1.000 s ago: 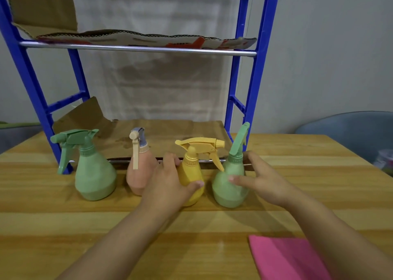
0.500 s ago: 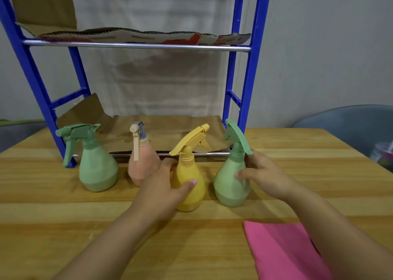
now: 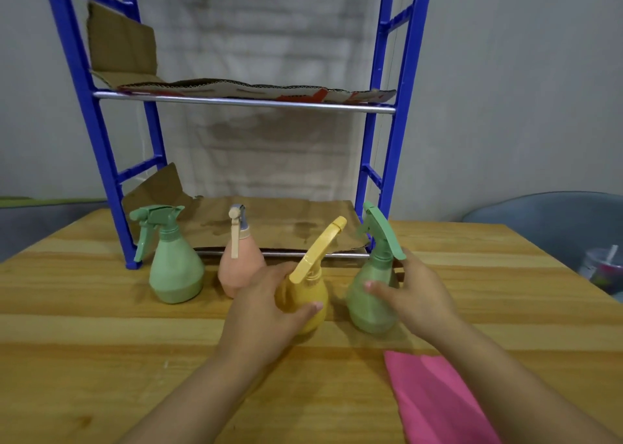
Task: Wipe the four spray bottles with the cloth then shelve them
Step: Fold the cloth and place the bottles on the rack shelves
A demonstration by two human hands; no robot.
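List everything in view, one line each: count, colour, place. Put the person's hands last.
green spray bottles: two; one at the row's left end, one at its right end, on the table
pink spray bottle: one, second from left
yellow spray bottle: one, third from left, tilted
cloth: one, pink, on the table near right
shelf rack: one, blue frame, cardboard-lined, behind the bottles
table: one, wooden
left hand: grips the yellow spray bottle
right hand: holds the right green bottle
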